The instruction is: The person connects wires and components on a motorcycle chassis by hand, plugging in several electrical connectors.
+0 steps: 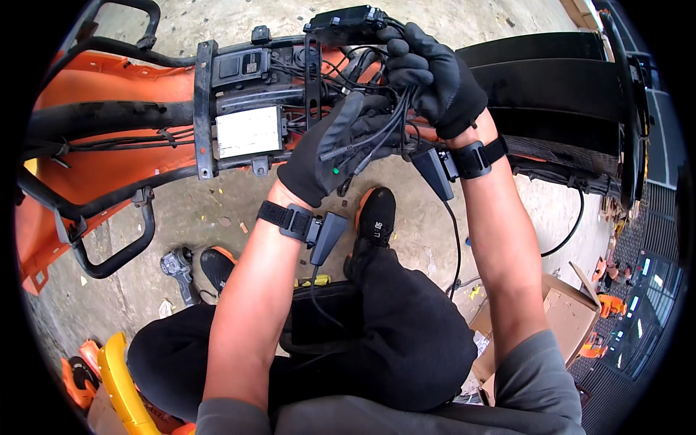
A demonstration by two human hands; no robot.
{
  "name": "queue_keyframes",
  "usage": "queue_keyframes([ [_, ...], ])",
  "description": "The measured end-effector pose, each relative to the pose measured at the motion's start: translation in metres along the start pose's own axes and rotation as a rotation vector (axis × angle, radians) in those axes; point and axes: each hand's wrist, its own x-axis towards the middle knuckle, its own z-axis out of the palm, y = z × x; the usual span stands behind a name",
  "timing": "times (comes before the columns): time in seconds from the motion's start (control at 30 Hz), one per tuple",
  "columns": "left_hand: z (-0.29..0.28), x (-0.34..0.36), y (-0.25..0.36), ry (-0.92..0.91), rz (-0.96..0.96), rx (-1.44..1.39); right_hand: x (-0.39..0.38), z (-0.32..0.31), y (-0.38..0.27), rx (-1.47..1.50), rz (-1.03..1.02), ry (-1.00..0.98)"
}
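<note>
A bundle of thin black cables (397, 119) with small plug ends runs between my two black-gloved hands. My right hand (438, 81) is closed round the upper part of the bundle, beside a black module (344, 25). Below and to the left, my left hand (322, 148) holds the loose ends across its palm and fingers, its thumb raised. One end near it carries a green plug (336, 171). More wiring (355, 65) sits behind the hands, on a black tubular frame with orange body panels (109, 80). Parts of the fingers are hidden by the cables.
A white-labelled box (249, 133) and a black box (243, 67) are mounted left of my hands. Black panels (554, 83) extend right. A power tool (179, 274) lies on the floor near my shoes. A cardboard box (569, 312) stands lower right, a yellow part (119, 377) lower left.
</note>
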Motion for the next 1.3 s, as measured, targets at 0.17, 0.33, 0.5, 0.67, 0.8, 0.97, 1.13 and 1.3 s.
queue_keyframes([
  [0.17, 0.0, -0.002, 0.003, -0.062, -0.092, -0.132, 0.01, -0.006, 0.007, -0.176, -0.031, -0.03],
  [0.33, 0.022, -0.009, 0.0, 0.129, -0.079, 0.026, 0.019, 0.012, 0.019, -0.755, -0.106, -0.04],
  [0.5, 0.023, -0.011, -0.003, 0.213, -0.086, 0.211, 0.027, 0.034, 0.05, -0.835, -0.086, -0.008],
  [0.67, 0.019, -0.017, -0.017, 0.341, -0.097, 0.128, 0.038, 0.029, 0.068, -1.142, -0.143, -0.145],
  [0.8, -0.002, -0.025, -0.042, 0.353, 0.284, 0.712, 0.053, 0.023, 0.083, -1.356, -0.136, -0.217],
  [0.97, 0.003, -0.032, -0.035, 0.23, 0.261, 0.958, 0.04, 0.022, 0.074, -1.594, -0.15, -0.203],
  [1.13, 0.01, -0.026, -0.03, 0.408, -0.078, 0.046, -0.017, 0.021, 0.025, -1.527, -0.588, -0.037],
  [1.3, 0.006, -0.026, -0.039, 0.362, -0.074, -0.084, -0.148, 0.001, 0.038, -0.941, 0.026, 0.457],
])
